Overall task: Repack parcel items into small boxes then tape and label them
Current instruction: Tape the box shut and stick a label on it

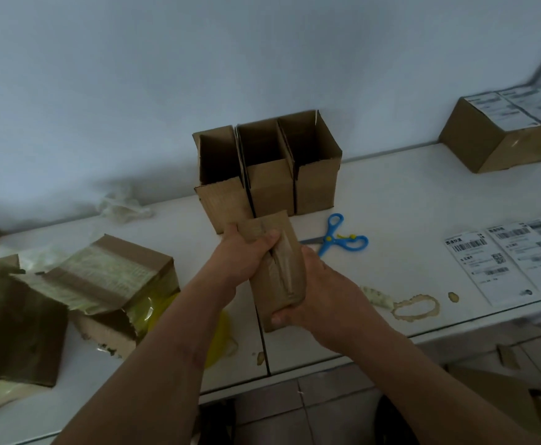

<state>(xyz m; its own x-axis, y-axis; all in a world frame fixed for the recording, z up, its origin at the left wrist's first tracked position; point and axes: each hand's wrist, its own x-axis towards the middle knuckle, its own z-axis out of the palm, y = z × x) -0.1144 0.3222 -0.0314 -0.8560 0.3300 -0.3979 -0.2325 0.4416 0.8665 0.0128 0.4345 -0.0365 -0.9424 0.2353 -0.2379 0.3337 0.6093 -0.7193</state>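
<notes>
Both forearms reach in from the bottom of the view and meet over the front of the table (391,194), where a small box (275,271) is held between the two hands, lifted off the surface and tilted with its far end toward the wall. Its long face is turned up and shows a seam that gapes as a dark slit under clear tape. The left hand (246,255) grips the far end from the left, thumb curled over the top beside that seam; the right hand (314,293) wraps the near end from the right, thumb hooked under the lower corner. The likeliest trouble, as I judge it, is that seam: a squeeze from either thumb could buckle the flaps inward or lift the tape, and the box would then need taping again before a label goes on. Tilted as it is, it could also slip toward the three open boxes (267,171) standing in a row just beyond it and knock them. Blue scissors (340,239) lie just right of the hands, and the loose labels (507,258) lie well apart at the right edge, so labelling means a reach across.
</notes>
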